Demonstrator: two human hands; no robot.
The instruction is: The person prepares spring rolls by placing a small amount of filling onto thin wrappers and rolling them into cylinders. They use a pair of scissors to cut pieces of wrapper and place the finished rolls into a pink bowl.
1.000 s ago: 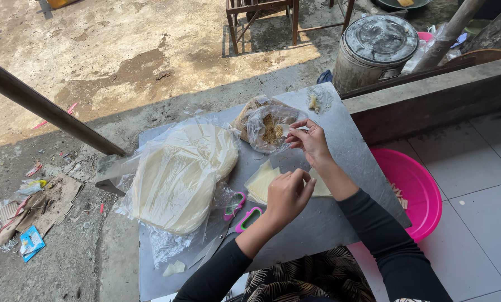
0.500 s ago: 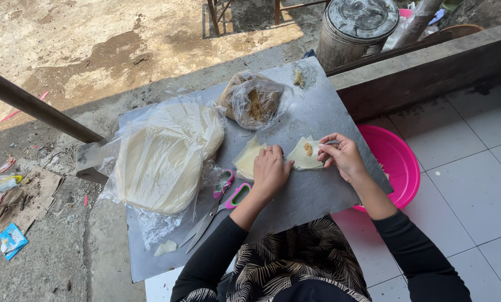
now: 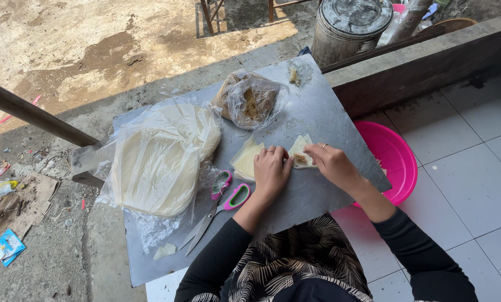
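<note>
Head view: a pale triangular wrapper (image 3: 302, 151) lies flat on the metal sheet (image 3: 328, 117), right of the frame's centre, with a small brown pinch of filling (image 3: 300, 159) on it. The right hand (image 3: 333, 164) rests on the wrapper's right edge, fingers curled together and pressing on it. The left hand (image 3: 271, 170) lies just beside it to the left, fingers bent down onto the sheet and touching the wrapper's left edge; whether it pinches anything I cannot tell. Under the left hand's far side sits a small stack (image 3: 246, 160) of cut wrappers.

Below and left of the left hand lie scissors (image 3: 219, 204) with pink and green handles, blades pointing toward the lower left. Left of them, a large clear bag (image 3: 161, 154) holds a thick round pile of wrappers. Above the hands, toward the upper centre, is a smaller clear bag of filling (image 3: 253, 100). A pink basin (image 3: 398, 162) sits on the white tiles just beside the sheet's right edge. A grey lidded metal pot (image 3: 351, 25) stands at the upper right.
</note>
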